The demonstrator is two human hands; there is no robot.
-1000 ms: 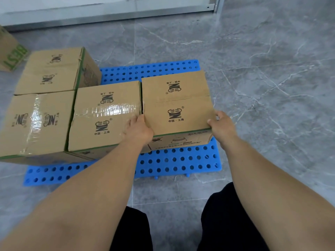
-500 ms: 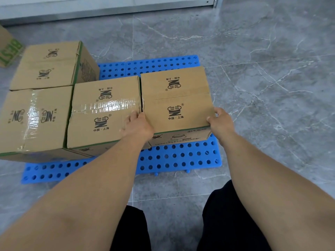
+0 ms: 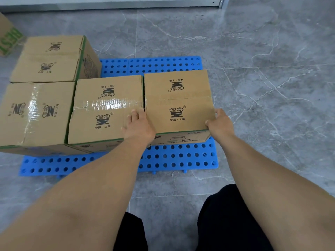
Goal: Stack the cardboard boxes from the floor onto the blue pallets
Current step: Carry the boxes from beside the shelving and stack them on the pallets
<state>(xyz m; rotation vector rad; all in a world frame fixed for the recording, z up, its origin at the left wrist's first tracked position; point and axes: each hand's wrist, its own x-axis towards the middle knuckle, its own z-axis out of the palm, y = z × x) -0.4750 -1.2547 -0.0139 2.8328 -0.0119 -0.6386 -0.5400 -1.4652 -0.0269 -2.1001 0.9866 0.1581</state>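
A brown cardboard box (image 3: 178, 100) with a black logo sits at the right of the blue perforated pallet (image 3: 174, 156). My left hand (image 3: 138, 126) rests at its near left corner, fingers lying over the seam with the neighbouring taped box (image 3: 107, 109). My right hand (image 3: 220, 124) grips the near right corner. A third box (image 3: 34, 115) stands further left, and another one (image 3: 52, 57) sits behind it.
A box with green print (image 3: 9, 35) stands at the far left edge. Grey marble floor (image 3: 262, 78) spreads to the right and behind the pallet. A pale wall base runs along the top. My dark trouser legs show at the bottom.
My left hand has slid up onto the top of the boxes. The right box sits a little further back on the pallet, tight against the taped box.
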